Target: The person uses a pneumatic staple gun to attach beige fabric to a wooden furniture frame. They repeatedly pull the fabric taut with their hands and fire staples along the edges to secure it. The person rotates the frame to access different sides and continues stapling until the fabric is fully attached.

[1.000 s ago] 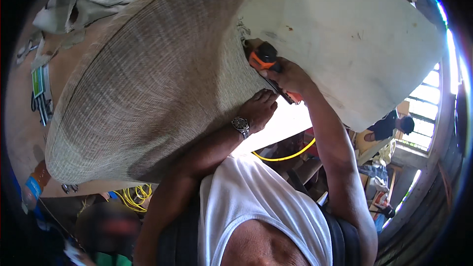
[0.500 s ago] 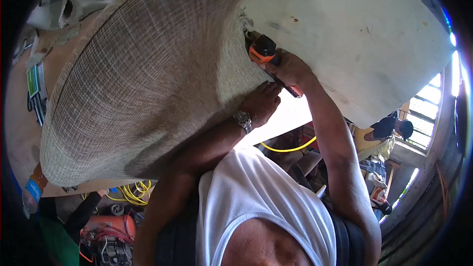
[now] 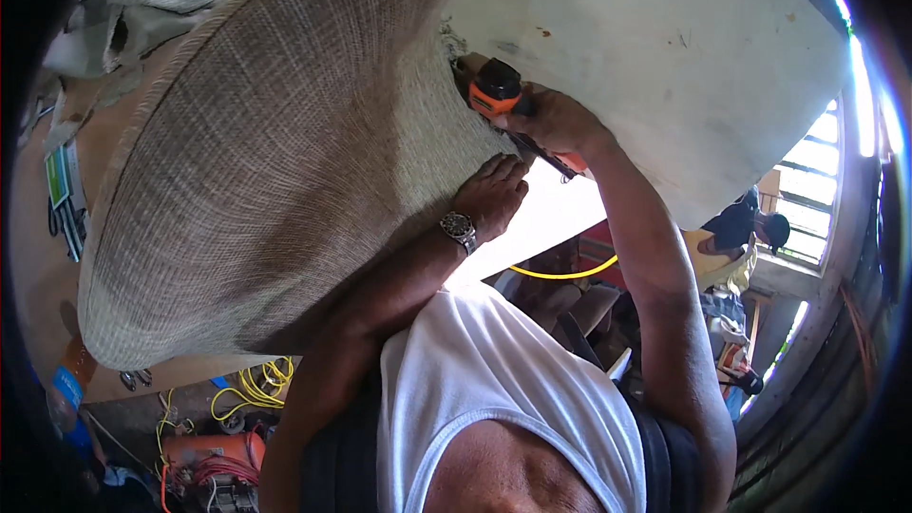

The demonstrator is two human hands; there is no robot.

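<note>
Right hand (image 3: pixel 560 123) grasps an orange-and-black staple gun (image 3: pixel 496 85), nose at the seam where woven fabric (image 3: pixel 313 114) meets a pale panel (image 3: pixel 655 66), well in from the bench's (image 3: pixel 104 152) near edge. Left hand (image 3: pixel 492 195) lies palm-down on the fabric just beside the tool's rear end; can't tell if it pinches the edge. To do this well: keep the nose square and firm on the seam, fabric taut and unwrinkled, left fingers clear of the nose, fixings evenly spaced. Fabric looks coarse, grey-beige, ribbed, bowed into a big curved flap with a rounded corner toward the bench's near-left corner. Panel looks smooth, stiff, off-white, lightly stained.
</note>
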